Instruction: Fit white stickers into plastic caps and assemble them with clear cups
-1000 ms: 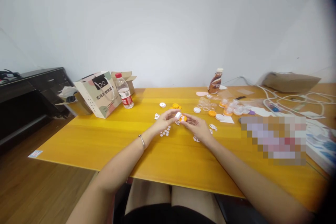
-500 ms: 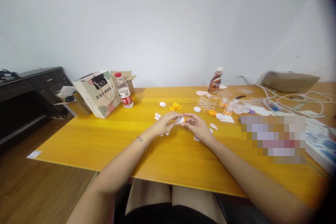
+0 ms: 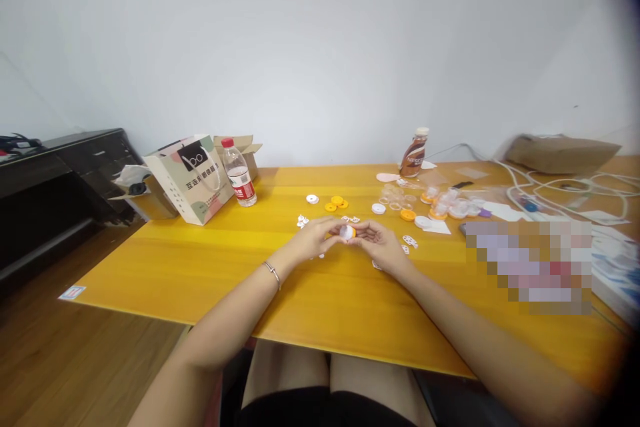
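Between my hands is a small round case, clear and white with an orange rim on its right side. My left hand grips its left side with thumb and fingers. My right hand is closed on the orange side. Behind the hands lie several orange discs and a white disc. Small white pieces lie left of the left hand. White pieces with dark spots lie right of the right hand. Another white disc sits behind it.
Clear rings and a cluster of clear and orange round cases lie at the right. A brown drink bottle stands behind them. At the left stand a paper bag and a water bottle. White cables loop at the far right.
The round case has turned a little in my hands, showing more of its white and clear face. Both hands stay on it. The whole view has shifted slightly.
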Motion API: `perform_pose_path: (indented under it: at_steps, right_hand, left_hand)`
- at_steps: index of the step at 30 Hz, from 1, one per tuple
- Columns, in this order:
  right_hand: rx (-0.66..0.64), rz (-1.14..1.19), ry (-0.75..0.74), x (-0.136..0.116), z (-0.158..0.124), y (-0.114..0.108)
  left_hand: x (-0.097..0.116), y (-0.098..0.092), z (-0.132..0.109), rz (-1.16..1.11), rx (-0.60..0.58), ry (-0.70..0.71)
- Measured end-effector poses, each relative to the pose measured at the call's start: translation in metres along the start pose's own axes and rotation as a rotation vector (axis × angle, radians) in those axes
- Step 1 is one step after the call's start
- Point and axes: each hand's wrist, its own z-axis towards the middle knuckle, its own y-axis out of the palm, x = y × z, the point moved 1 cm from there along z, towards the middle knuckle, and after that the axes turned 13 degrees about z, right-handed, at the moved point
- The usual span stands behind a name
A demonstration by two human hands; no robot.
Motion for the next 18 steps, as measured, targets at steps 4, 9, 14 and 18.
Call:
perform_pose_path:
  at_steps: [4,9,14,18]
  right_hand:
    - [0.007,0.001,0.032,-0.002,-0.001,0.000]
    - [0.007,-0.006,0.107,-0.006,0.000,-0.001]
    - [-0.005,0.031,0.154,-0.005,0.000,-0.003]
    - [-0.063,0.046,0.200,-0.004,-0.001,-0.004]
  left_hand:
    - [0.002,-0.002,-0.001,0.092,-0.013,0.055]
    - [0.004,-0.005,-0.001,0.130,-0.046,0.088]
    - [0.006,-0.008,-0.001,0.082,-0.075,0.104]
    - [0.009,-0.012,0.001,0.019,-0.090,0.082]
